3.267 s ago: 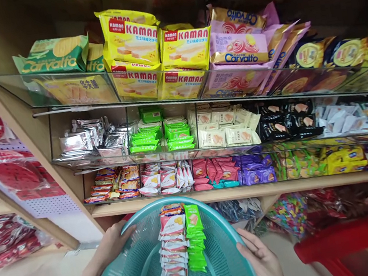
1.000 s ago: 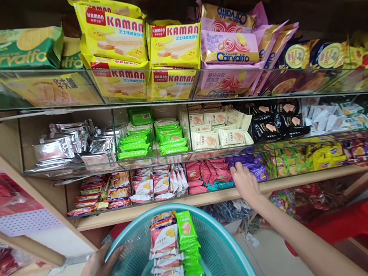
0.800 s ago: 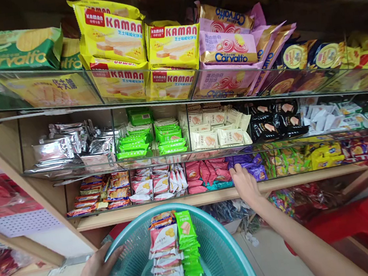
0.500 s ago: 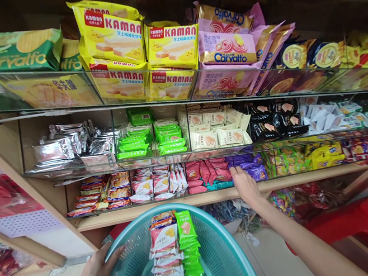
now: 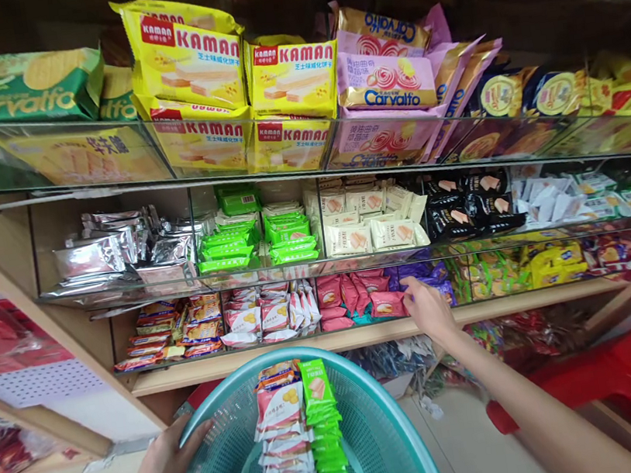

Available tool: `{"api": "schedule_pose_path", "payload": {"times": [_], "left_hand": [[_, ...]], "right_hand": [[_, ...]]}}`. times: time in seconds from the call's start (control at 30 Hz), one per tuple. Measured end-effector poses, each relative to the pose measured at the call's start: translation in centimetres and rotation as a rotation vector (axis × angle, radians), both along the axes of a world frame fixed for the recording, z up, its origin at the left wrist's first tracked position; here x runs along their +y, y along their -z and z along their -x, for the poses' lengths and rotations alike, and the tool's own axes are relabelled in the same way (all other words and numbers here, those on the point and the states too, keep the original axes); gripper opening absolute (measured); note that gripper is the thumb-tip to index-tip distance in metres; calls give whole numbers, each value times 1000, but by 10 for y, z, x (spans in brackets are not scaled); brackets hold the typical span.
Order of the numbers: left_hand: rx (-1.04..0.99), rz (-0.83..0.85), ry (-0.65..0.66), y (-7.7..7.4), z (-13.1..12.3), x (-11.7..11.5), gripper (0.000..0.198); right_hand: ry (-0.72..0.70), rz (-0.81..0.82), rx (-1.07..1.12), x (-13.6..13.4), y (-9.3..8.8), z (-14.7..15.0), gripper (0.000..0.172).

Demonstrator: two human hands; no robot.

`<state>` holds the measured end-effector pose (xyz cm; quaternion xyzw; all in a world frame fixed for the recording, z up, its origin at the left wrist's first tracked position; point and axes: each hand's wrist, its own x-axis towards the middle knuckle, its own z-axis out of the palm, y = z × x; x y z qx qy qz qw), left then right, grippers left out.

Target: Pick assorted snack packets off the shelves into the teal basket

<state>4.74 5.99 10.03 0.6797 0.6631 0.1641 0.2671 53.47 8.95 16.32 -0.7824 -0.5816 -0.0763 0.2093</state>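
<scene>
My left hand [image 5: 170,456] grips the left rim of a teal plastic basket [image 5: 397,421], fingers inside and the rest outside. Inside the basket, white-and-pink wrapped snack packets [image 5: 282,413] lie in an overlapping row, with an orange-and-blue one at the far end. Beside them runs a row of green packets [image 5: 317,385]. My right hand [image 5: 430,310] reaches to the bottom shelf, its bent fingers at the right end of a pink-red snack packet [image 5: 388,304], seemingly pinching it. Purple packets [image 5: 436,282] sit just behind those fingers.
Clear dividers split the shelves into compartments. White packets [image 5: 277,316] and orange ones [image 5: 179,330] fill the lower left. Above are silver [image 5: 92,256], cream [image 5: 394,232] and black packets [image 5: 457,216]. A red plastic stool [image 5: 599,377] stands at right.
My right hand has shifted slightly right and its fingers have lifted. A pink-red packet now lies at its fingertips, over the teal ones. My left hand stays on the basket.
</scene>
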Motion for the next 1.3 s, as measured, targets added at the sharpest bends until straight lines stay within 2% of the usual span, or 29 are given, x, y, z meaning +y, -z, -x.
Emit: {"api": "schedule_pose_path", "payload": {"times": [0.27, 0.43, 0.63, 0.77, 0.9, 1.03, 1.17, 1.3], "left_hand": [[-32, 10, 14, -1, 1, -1, 40], [-50, -5, 9, 0, 0, 1, 37], [-82, -8, 4, -8, -5, -4, 39], [-89, -4, -10, -13, -8, -9, 38], [-84, 1, -5, -13, -8, -11, 38], [-61, 1, -6, -10, -7, -11, 39], [-42, -2, 5, -10, -7, -13, 37], [-26, -1, 8, -10, -6, -17, 35]], "right_hand": [[-67, -39, 91, -9, -16, -6, 33], [-113, -48, 155, -24, -34, -3, 32], [-278, -46, 380, -59, -64, 28, 31], [-385, 86, 437, -92, -71, 65, 31], [-484, 325, 401, -122, -57, 109, 31], [-583, 504, 443, -142, -28, 153, 34], [-672, 625, 460, -149, 5, 188, 35], [-721, 674, 468, -153, 34, 208, 32]]}}
